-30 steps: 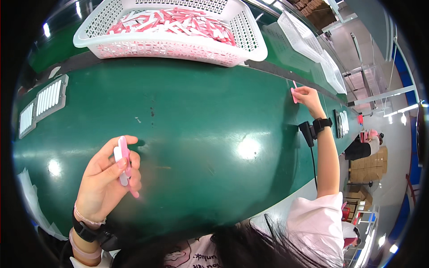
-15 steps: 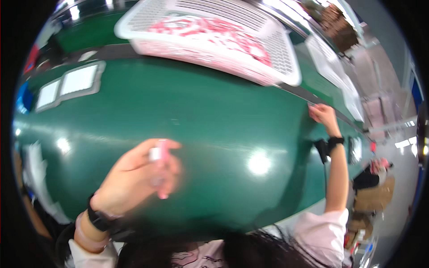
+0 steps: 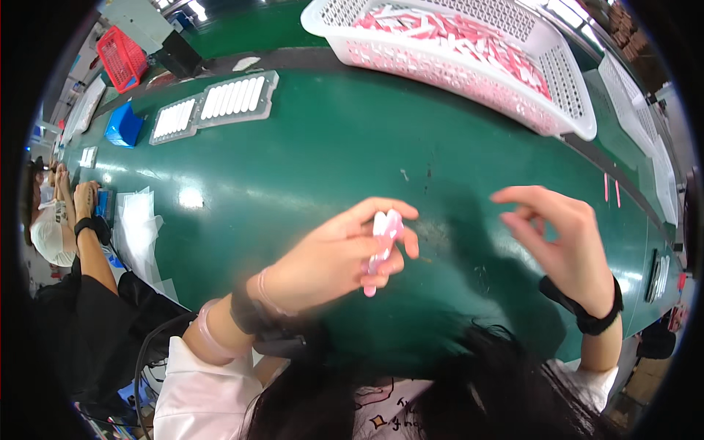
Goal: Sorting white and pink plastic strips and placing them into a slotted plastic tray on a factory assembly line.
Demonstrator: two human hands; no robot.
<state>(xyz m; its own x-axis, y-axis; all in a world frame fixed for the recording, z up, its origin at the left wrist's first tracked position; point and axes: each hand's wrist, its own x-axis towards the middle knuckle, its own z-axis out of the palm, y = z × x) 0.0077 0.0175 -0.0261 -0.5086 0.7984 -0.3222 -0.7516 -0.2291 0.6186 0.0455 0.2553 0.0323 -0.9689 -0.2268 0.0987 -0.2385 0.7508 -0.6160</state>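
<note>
Several slim pink and white plastic pieces [image 3: 383, 233] are bunched in the fingers of my left hand [image 3: 323, 257], over the middle of the green table [image 3: 308, 169]. My left hand is closed around them; their lower ends stick out below the fingers. To the right, my right hand [image 3: 572, 238] hovers above the table, thumb and forefinger apart, and I see nothing between them. Two thin pink sticks [image 3: 617, 194] lie side by side on the table beyond my right hand, near the dark strip.
A white perforated basket [image 3: 583, 126] full of pink and white pieces stands at the far side. Clear trays [image 3: 271, 95] with rows of white pieces lie far left, near a blue holder [image 3: 123, 126]. Clear plastic sheets [image 3: 139, 235] lie beside a co-worker's arm [image 3: 94, 249].
My right hand has come back from the dark strip at the far right and its fingers have parted. My left hand still holds the pieces. The view has swung left.
</note>
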